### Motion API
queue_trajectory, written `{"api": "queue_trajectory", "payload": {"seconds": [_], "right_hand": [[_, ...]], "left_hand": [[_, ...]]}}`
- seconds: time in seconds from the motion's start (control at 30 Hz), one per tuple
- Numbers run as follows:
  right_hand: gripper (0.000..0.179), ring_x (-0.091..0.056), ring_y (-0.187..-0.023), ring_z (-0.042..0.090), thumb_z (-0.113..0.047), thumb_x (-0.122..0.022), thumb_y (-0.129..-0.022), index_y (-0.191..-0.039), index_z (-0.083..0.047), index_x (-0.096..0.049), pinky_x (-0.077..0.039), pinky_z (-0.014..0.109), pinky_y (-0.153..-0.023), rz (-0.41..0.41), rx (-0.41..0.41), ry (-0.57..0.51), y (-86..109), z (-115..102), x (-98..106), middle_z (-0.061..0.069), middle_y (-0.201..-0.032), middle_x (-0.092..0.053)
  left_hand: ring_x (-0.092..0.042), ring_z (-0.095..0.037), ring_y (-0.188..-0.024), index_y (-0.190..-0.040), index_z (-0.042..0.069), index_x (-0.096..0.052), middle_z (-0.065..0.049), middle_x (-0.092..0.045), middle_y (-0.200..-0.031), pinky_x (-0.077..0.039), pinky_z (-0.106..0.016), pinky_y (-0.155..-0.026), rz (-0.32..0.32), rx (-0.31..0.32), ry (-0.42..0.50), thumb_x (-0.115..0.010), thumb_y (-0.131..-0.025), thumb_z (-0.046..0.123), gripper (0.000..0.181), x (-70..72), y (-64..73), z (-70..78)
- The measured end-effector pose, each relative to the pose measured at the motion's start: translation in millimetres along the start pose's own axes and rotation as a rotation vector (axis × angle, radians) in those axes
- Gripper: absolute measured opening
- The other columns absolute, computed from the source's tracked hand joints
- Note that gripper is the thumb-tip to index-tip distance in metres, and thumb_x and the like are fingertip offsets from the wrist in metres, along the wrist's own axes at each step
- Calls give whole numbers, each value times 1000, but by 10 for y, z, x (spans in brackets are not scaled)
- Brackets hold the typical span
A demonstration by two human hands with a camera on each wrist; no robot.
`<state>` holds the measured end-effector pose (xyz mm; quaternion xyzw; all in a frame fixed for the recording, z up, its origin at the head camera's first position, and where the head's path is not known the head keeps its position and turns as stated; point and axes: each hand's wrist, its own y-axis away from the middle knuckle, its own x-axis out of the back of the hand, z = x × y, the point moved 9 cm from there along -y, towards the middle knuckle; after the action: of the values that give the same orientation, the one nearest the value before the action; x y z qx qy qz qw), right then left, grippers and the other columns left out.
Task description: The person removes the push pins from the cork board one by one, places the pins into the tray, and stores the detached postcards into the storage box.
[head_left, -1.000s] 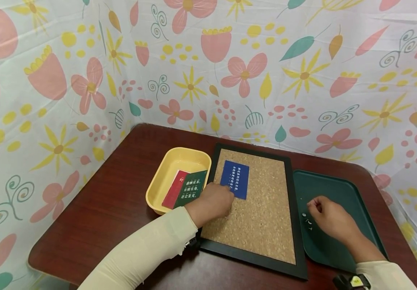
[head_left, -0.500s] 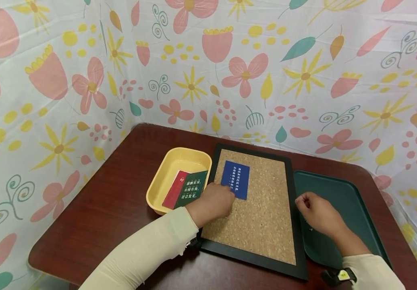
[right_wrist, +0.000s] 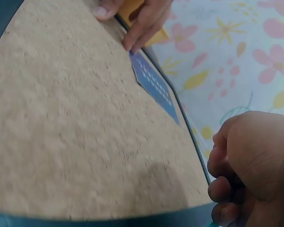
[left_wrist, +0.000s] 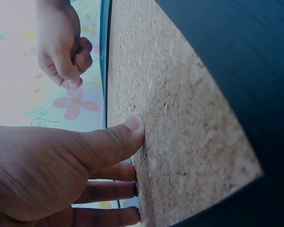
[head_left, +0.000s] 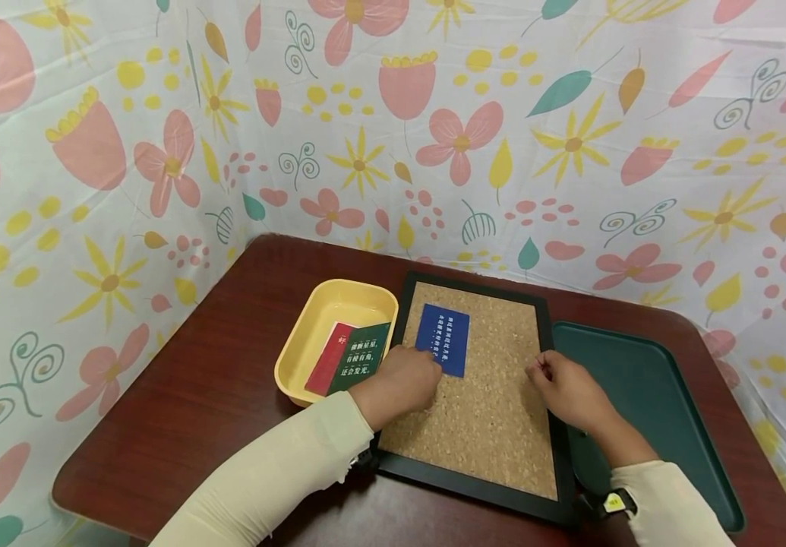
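Note:
A blue card (head_left: 443,339) with white characters lies at the upper left of the black-framed corkboard (head_left: 488,433). My left hand (head_left: 402,384) rests at the card's lower end; in the left wrist view its thumb (left_wrist: 132,124) and straight fingertips touch the cork. Over the board's right edge hovers my right hand (head_left: 573,391), fingers curled in and thumb against the index finger. Nothing shows between them, and I cannot tell whether a small thing is hidden there. In the right wrist view the curled fingers (right_wrist: 222,189) are above the board's edge.
To the left, a yellow tray (head_left: 297,334) contains a red card (head_left: 327,361) and a green card (head_left: 363,357). A dark green tray (head_left: 666,403) stands right of the board, a tiny pale piece (head_left: 582,434) on it. A flowered curtain (head_left: 434,152) hangs behind the brown table (head_left: 181,395).
My right hand has moved left from over the green tray to the corkboard's right edge, still curled. The left hand and the blue card have stayed in place.

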<state>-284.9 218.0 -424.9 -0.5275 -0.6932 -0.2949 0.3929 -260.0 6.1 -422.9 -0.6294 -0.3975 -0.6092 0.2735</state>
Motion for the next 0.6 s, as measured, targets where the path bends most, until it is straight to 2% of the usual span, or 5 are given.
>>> {"api": "queue_trajectory", "payload": {"seconds": [0.27, 0.6], "right_hand": [[23, -46, -62, 19, -20, -51, -108, -112, 0, -60, -38, 35, -54, -28, 8, -15, -78, -116, -150, 3, -76, -54], [25, -44, -58, 17, -20, -51, -108, -113, 0, -63, -37, 35, -55, -69, 21, -81, -151, -291, -333, 3, -71, -50]], "left_hand": [[-63, -15, -75, -94, 20, -80, 3, -72, -96, -55, -37, -71, 2, -1, 2, -80, -87, 42, 23, -3, -2, 0], [-63, -15, -75, -92, 20, -79, 3, -72, -96, -55, -37, -70, 3, 2, 8, -80, -87, 41, 22, -2, -9, 2]]}}
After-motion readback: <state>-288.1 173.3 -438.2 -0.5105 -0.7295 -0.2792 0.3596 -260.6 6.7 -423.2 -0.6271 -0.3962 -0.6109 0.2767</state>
